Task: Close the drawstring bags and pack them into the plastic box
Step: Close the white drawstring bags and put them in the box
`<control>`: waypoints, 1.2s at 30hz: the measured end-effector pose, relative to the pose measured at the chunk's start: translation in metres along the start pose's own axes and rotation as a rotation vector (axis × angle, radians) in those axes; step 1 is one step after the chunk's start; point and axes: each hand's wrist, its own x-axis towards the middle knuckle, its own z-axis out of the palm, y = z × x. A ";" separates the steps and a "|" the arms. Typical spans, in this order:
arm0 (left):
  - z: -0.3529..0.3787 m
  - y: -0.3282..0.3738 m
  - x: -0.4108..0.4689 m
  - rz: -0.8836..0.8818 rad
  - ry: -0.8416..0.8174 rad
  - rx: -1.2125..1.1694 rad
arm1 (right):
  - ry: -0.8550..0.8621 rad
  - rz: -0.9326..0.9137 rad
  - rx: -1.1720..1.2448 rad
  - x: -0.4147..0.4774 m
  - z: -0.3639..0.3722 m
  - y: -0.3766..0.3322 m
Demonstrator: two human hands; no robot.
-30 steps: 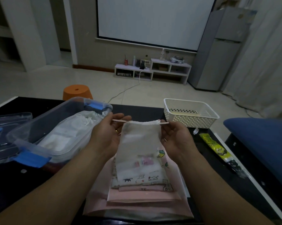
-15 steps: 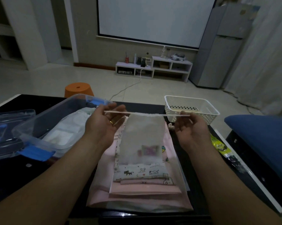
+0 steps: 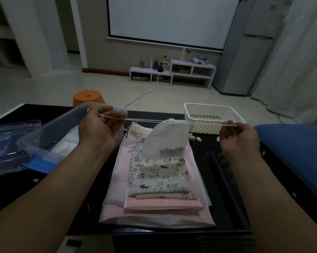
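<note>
- The small translucent drawstring bag (image 3: 166, 141) hangs in the air between the two grips. Its mouth is gathered tight and something pinkish sits in its bottom.
- Its drawstring (image 3: 145, 120) runs taut sideways from the neck out to each grip.
- The left grip (image 3: 99, 126) is clamped on the left cord ends, fingers curled round them.
- The right grip (image 3: 238, 137) pinches the right cord ends.
- Below the bag, between the forearms, a stack of flat bags (image 3: 157, 179), pink and cat-printed, lies on the dark counter (image 3: 227, 179).
- The clear plastic box (image 3: 50, 128) sits just behind the left grip with white fabric inside.
- Its lid (image 3: 8, 136) lies further left.
- A white basket (image 3: 211, 117) stands just beyond the right grip.
</note>
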 end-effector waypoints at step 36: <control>0.054 -0.032 0.021 -0.218 -0.536 0.476 | -0.805 -0.030 -1.225 -0.036 0.028 0.108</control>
